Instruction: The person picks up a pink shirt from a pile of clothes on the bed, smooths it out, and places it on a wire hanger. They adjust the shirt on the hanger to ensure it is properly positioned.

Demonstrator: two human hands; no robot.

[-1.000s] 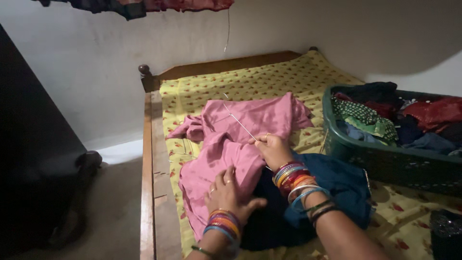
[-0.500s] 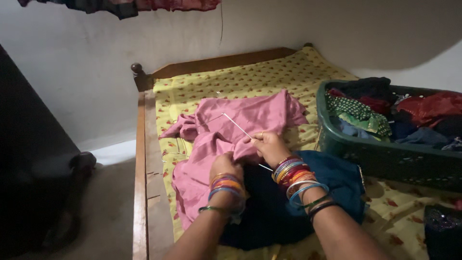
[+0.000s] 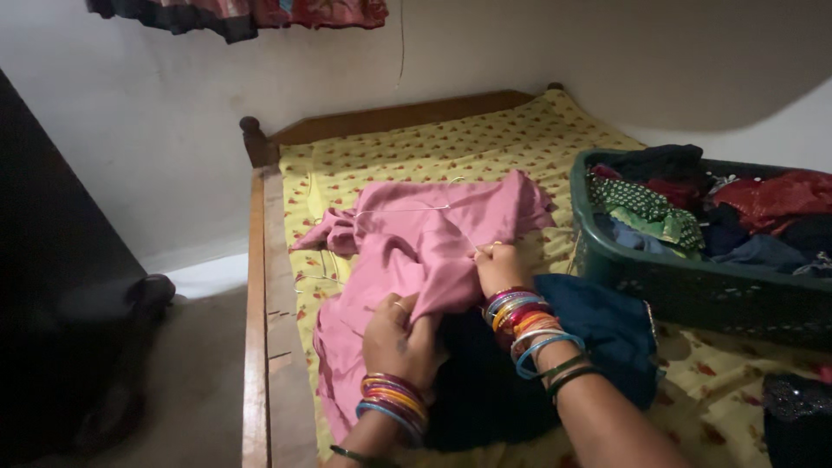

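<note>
A pink garment (image 3: 416,234) with a thin white drawstring lies spread on a bed with a yellow patterned sheet (image 3: 451,152). My left hand (image 3: 399,338) grips a bunched fold of the pink cloth near its lower part. My right hand (image 3: 500,264) pinches the pink cloth's edge a little farther up and to the right. Both wrists carry several coloured bangles. A dark blue garment (image 3: 598,334) lies under my right forearm, partly hidden by it.
A dark green plastic basket (image 3: 693,286) full of mixed clothes stands on the bed at the right. The bed's wooden frame (image 3: 264,286) runs along the left, with the floor beyond. Clothes hang at the top by the wall. A dark cloth (image 3: 793,416) lies at the lower right.
My left hand went from lying flat on the pink cloth to gripping a bunched fold of it. The right hand stayed on the cloth's edge. The view shifted slightly.
</note>
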